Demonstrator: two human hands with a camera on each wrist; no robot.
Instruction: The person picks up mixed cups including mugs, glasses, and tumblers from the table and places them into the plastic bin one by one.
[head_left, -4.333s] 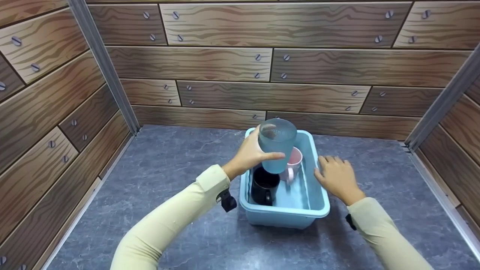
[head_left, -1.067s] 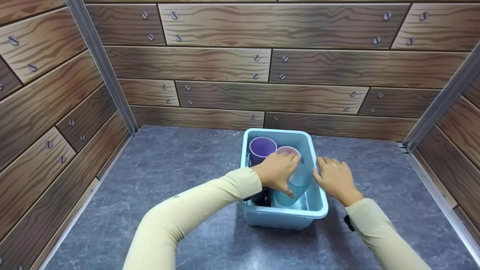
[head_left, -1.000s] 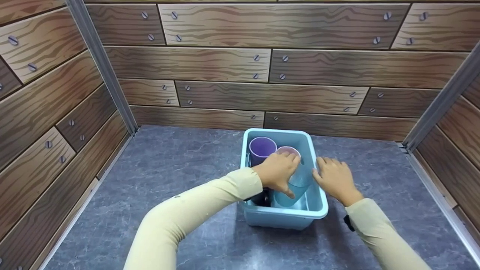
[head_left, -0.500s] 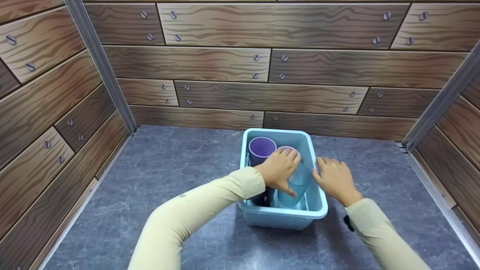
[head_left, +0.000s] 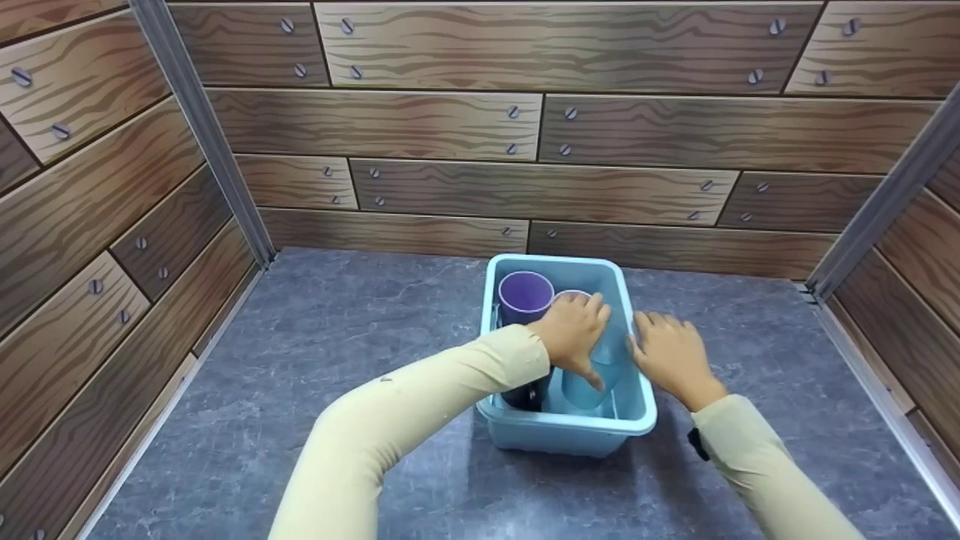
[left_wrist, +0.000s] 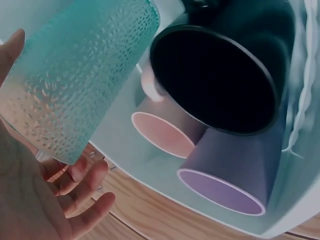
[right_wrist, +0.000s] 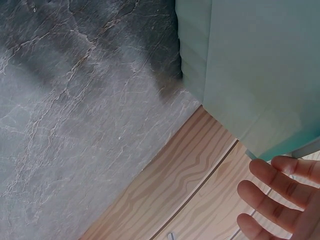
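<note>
In the head view my left hand [head_left: 576,335] reaches into the light blue plastic bin [head_left: 568,425] and holds a teal translucent tumbler [head_left: 589,386]. The left wrist view shows the thumb at one side of the dimpled tumbler [left_wrist: 87,70], with loosely curled fingers [left_wrist: 90,182] around its upper end. Close by are a black mug [left_wrist: 215,80], a pink mug [left_wrist: 162,132] and a purple cup [left_wrist: 227,185]; my left hand partly hides the pink mug from above. My right hand [head_left: 670,356] rests at the bin's right rim, its relaxed fingertips [right_wrist: 257,167] at the edge.
The bin stands on a grey marbled surface [head_left: 360,322], close to the wood-patterned back wall [head_left: 420,191]. Similar panels [head_left: 135,247] rise at the left, and another wall stands at the right. Metal strips [head_left: 202,135] run along the corners.
The tumbler, held above the bin in the earliest frame, is now down inside it. Over the last second my left hand and the tumbler have shifted slightly right; my right hand stays at the rim.
</note>
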